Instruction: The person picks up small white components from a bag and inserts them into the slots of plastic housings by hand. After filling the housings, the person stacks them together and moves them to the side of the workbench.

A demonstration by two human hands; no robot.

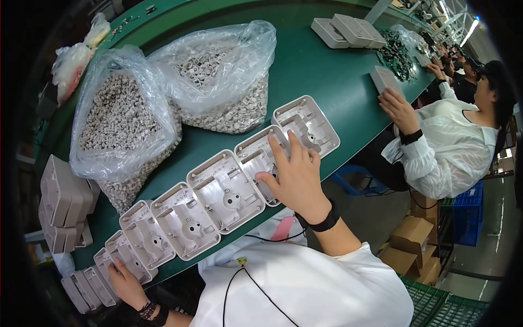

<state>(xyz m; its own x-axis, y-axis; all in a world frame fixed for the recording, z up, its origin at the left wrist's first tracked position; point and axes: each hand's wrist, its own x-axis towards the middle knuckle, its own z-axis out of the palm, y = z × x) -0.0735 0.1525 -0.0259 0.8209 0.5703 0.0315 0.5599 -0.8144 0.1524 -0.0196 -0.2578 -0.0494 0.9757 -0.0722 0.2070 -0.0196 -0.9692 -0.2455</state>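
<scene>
A diagonal row of open light-grey plastic housings (224,192) lies along the front edge of the green table. My right hand (298,180) reaches over one near the row's right end, its fingers spread and its fingertips at that housing's far part and side wall. The last housing (308,124) on the right sits just past my fingers. Toward the left end, my left hand (128,284) rests on the near side of a smaller-looking housing (126,252), fingers stretched up onto it. Neither hand visibly lifts anything. What lies under my right palm is hidden.
Two clear plastic bags (122,117) (223,82) full of small grey-white parts stand behind the row. Stacked housings (68,193) are at the left, more (348,30) at the far back. On the right a co-worker holds a grey housing (385,79) near dark green parts (396,54).
</scene>
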